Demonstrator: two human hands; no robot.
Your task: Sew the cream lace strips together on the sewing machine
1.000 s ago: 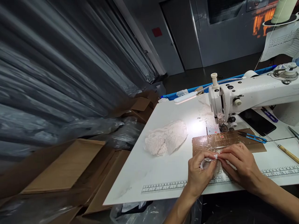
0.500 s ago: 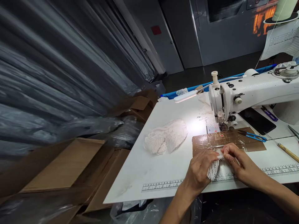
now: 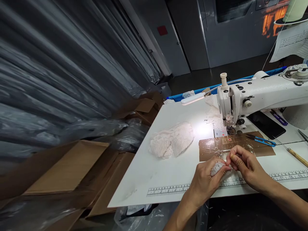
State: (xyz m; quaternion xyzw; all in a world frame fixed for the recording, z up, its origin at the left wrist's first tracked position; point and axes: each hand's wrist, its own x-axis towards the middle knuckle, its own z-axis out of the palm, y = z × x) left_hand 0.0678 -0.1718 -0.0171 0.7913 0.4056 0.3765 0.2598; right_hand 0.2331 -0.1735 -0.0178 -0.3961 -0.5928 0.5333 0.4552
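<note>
Between my hands is a small piece of white openwork knit fabric [image 3: 217, 168], just above the table's front edge. My left hand [image 3: 208, 178] is closed around it, thumb pressed along its side. The fingertips of my right hand [image 3: 244, 165] pinch at the fabric's right end, touching my left fingertips; most of the fabric there is hidden by fingers. Behind my hands lies a brown taped board [image 3: 209, 149] before the needle of the white sewing machine [image 3: 264, 93]. A folded white knit piece [image 3: 172, 139] rests on the table to the left.
Blue thread snips [image 3: 263, 140] lie on the board's right end. A black phone [image 3: 267, 125], a purple-handled tool [image 3: 279, 117] and a wooden-handled awl [image 3: 297, 157] lie at right. A printed ruler [image 3: 168, 190] runs along the white table's [image 3: 134, 179] front. Cardboard boxes [image 3: 67, 166] stand left.
My left hand has turned, bringing its thumb over the fabric and gathering the hanging end into the palm. My right fingers have closed into a tighter pinch. The view has shifted slightly.
</note>
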